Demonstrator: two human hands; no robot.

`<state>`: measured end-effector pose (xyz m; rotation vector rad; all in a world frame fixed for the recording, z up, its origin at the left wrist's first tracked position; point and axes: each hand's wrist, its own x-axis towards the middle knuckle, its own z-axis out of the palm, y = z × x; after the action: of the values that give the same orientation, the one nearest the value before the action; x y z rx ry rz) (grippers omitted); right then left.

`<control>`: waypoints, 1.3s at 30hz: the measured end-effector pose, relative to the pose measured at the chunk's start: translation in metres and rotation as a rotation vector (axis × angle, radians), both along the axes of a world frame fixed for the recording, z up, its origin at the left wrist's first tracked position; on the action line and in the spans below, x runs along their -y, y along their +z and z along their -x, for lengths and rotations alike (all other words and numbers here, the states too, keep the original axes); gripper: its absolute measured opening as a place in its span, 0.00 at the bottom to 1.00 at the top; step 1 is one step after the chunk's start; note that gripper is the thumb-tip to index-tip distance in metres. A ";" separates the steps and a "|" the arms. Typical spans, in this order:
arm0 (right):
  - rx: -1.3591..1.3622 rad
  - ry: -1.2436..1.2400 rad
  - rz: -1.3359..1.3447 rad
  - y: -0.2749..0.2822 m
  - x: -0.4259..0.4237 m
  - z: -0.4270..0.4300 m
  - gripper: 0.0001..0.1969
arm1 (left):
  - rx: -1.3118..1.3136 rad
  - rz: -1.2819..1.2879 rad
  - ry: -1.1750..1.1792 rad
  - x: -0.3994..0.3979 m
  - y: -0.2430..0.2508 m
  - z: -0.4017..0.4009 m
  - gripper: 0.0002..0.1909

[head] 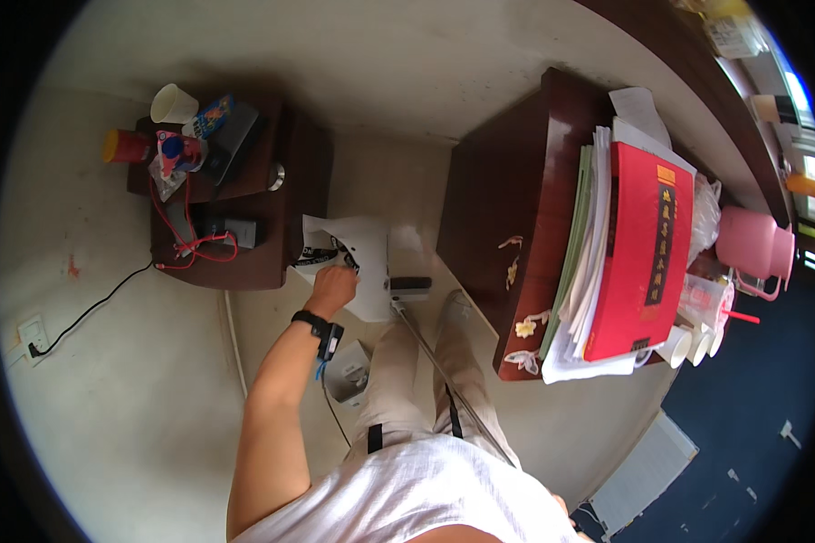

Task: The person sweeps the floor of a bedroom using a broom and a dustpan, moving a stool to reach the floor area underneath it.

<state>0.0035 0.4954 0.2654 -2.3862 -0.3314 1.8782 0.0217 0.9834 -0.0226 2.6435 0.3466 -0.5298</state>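
Observation:
My left hand [335, 288], with a black band and a small device on its wrist, is closed on the edge of a white bag [372, 254]. The bag stands on the floor between two dark wooden cabinets and has black printed material at its mouth. A long-handled broom [411, 284] with dark bristles rests on the floor just right of the bag. Its metal handle [455, 394] slants up past my legs to my right side. Only a sliver of my right hand [561, 506] shows beside my shirt, so its grip is hidden.
A small grey bin [348, 373] stands by my left leg. The left cabinet [305, 163] carries a paper cup [174, 104], packets and a red cable [204, 243]. Papers and a red book [642, 251] are stacked on the right cabinet [496, 203], near a pink jug [752, 242].

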 end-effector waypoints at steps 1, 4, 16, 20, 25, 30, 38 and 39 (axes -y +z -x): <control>0.029 -0.030 0.013 -0.004 -0.006 -0.002 0.29 | -0.003 0.016 0.060 -0.001 -0.016 -0.016 0.11; 0.082 -0.091 0.052 -0.024 -0.021 -0.011 0.28 | -0.064 0.029 0.247 -0.001 -0.054 -0.056 0.14; 0.152 -0.207 0.147 -0.053 -0.041 -0.037 0.28 | -0.051 0.081 0.874 -0.001 -0.124 -0.238 0.14; 0.153 -0.222 0.169 -0.054 -0.040 -0.039 0.28 | 0.381 0.364 0.704 0.012 -0.146 -0.273 0.13; 0.163 -0.233 0.193 -0.060 -0.042 -0.041 0.28 | 0.503 0.451 0.725 0.047 -0.196 -0.248 0.15; 0.166 -0.235 0.207 -0.065 -0.050 -0.047 0.28 | 0.416 0.297 1.130 0.047 -0.221 -0.175 0.17; 0.161 -0.153 0.208 -0.059 -0.051 -0.057 0.28 | 0.147 0.693 1.089 0.047 -0.288 -0.103 0.22; 0.165 -0.141 0.200 -0.057 -0.051 -0.060 0.28 | 0.182 0.781 0.923 0.052 -0.291 -0.093 0.21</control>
<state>0.0633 0.5466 0.2082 -2.6221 0.0172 1.7320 0.1146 0.9318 -0.3133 1.5300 0.9826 -0.0684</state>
